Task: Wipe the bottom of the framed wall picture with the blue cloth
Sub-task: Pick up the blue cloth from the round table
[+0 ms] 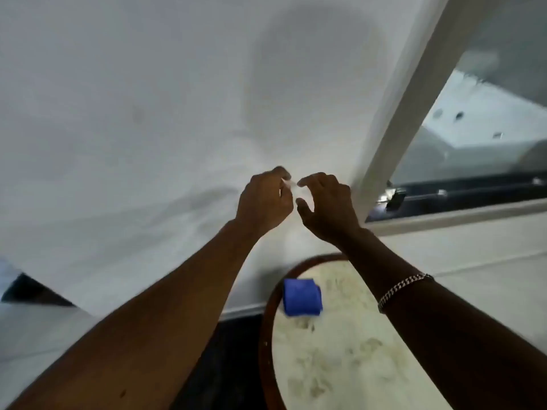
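The folded blue cloth lies on the far left part of a round table, with neither hand touching it. Both my hands are raised close together in front of the white wall, well above the cloth. My left hand pinches a small whitish bit at its fingertips; the bit is blurred. My right hand is just right of it, thumb and fingers curled and apart, holding nothing. A white-framed glass pane fills the upper right; I cannot tell whether it is the picture.
The round table has a dark wooden rim and a pale mottled top, and stands against the wall below my hands. A white baseboard meets the dark floor. A bracelet sits on my right wrist.
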The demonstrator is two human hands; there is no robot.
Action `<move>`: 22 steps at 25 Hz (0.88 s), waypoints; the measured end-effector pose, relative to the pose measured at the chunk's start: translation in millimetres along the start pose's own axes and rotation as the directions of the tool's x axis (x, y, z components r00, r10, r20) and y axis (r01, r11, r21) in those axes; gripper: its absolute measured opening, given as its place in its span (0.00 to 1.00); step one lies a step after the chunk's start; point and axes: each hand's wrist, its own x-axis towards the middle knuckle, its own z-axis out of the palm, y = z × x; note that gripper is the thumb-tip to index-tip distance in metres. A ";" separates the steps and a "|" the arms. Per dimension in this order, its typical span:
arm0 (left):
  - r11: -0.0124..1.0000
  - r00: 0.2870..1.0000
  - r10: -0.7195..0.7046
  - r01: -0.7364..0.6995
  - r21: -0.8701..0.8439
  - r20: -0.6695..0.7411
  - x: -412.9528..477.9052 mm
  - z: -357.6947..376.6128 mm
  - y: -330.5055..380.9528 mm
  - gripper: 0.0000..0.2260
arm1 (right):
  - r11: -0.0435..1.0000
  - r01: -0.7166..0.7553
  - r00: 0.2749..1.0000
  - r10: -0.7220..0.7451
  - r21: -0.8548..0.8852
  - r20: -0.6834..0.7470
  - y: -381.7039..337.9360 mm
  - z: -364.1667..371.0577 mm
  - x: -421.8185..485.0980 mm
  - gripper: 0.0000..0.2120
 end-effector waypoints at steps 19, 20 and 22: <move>0.521 0.600 -0.781 0.780 -0.346 0.177 -109.3 250.3 -161.7 0.15 | 0.700 -0.636 0.759 0.491 0.324 0.429 129.1 223.9 -172.4 0.20; 0.565 0.651 -0.747 0.728 -0.388 0.133 -103.6 234.9 -152.1 0.16 | 0.715 -0.593 0.801 0.478 0.370 0.360 120.8 211.1 -161.7 0.20; 0.658 0.748 -0.663 0.606 -0.446 0.039 -82.8 193.3 -123.8 0.17 | 0.748 -0.483 0.874 0.442 0.455 0.201 99.8 182.0 -129.9 0.19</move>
